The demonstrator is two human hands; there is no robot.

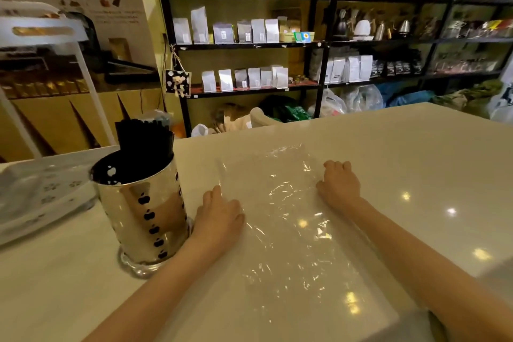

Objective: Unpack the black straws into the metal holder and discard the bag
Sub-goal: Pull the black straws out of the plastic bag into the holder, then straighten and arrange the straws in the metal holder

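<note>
Both hands lie palm-down on the clear plastic bag (pixel 280 208), the left hand (pixel 219 214) flat on its left edge, the right hand (pixel 340 184) on its right edge with fingers curled. The emptied bag is spread flat on the white tabletop (pixel 416 153) between them. Just left of the left hand stands the metal holder (pixel 138 203), black straws (pixel 144 133) upright inside.

Straws: black straws (pixel 144 136) stand in the metal holder (pixel 141 211), left of frame.
Bag: clear bag (pixel 280 203) lies flat on the white table (pixel 416 153), middle.
Hands: left hand (pixel 219 216) and right hand (pixel 338 183) press flat on its edges.
</note>
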